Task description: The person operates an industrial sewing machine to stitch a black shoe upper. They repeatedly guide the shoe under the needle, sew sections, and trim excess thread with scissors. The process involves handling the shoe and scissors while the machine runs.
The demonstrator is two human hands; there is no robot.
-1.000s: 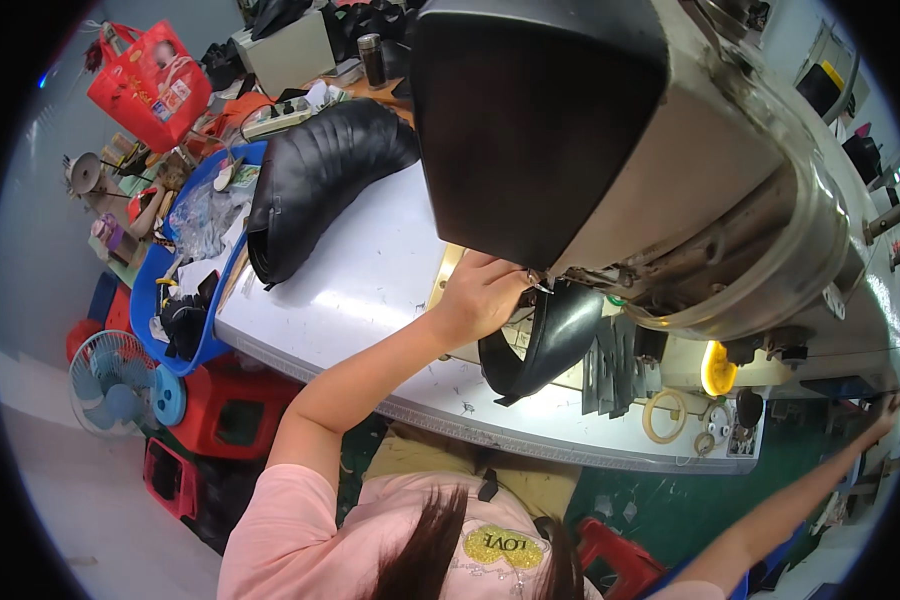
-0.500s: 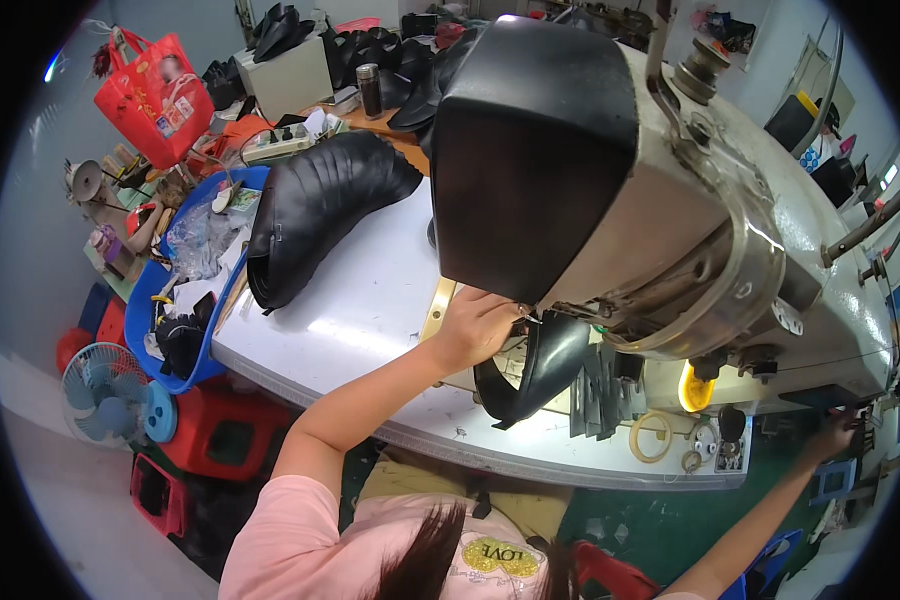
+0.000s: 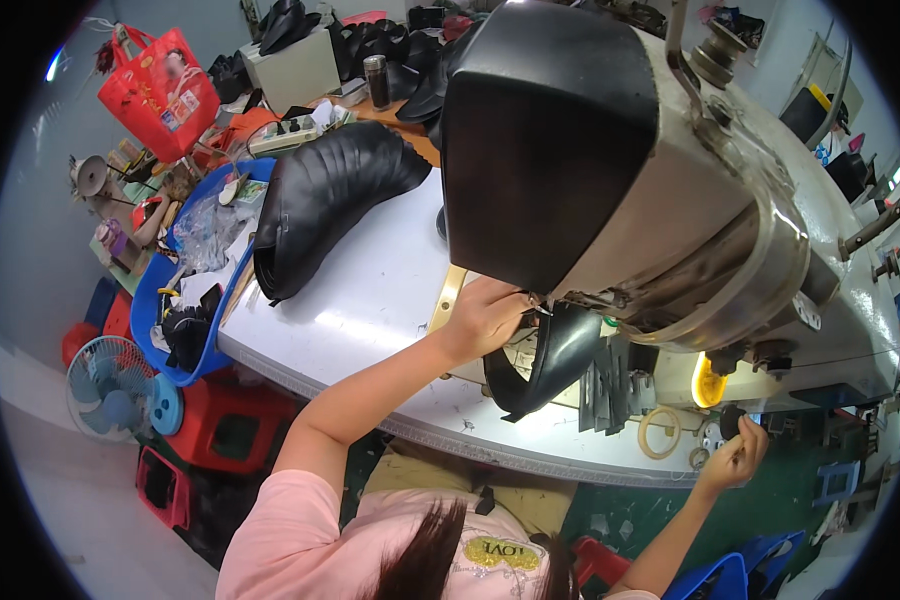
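My left hand (image 3: 487, 320) is closed in a pinch under the head of a sewing machine (image 3: 555, 150). A small shiny metal bit shows at its fingertips; what they grip is mostly hidden. Just beside them, a curved black leather-like piece (image 3: 560, 350) hangs in a loop below the machine head, over the table's front part. My right hand (image 3: 736, 460) has its fingers curled at the table's right end. Against its fingertips lies a small dark rounded thing (image 3: 732, 421), and whether it is gripped I cannot make out.
A stack of black pieces (image 3: 340, 195) lies on the white table (image 3: 355, 335). Dark strips (image 3: 605, 385), a pale ring (image 3: 659, 433) and a bobbin-like disc (image 3: 711, 435) sit right of the machine. A blue basin (image 3: 148, 315) and a fan (image 3: 110, 390) stand left.
My right hand has come in from the far right to the small things at the table's right end. The left hand stays at the machine; the whole view has shifted slightly.
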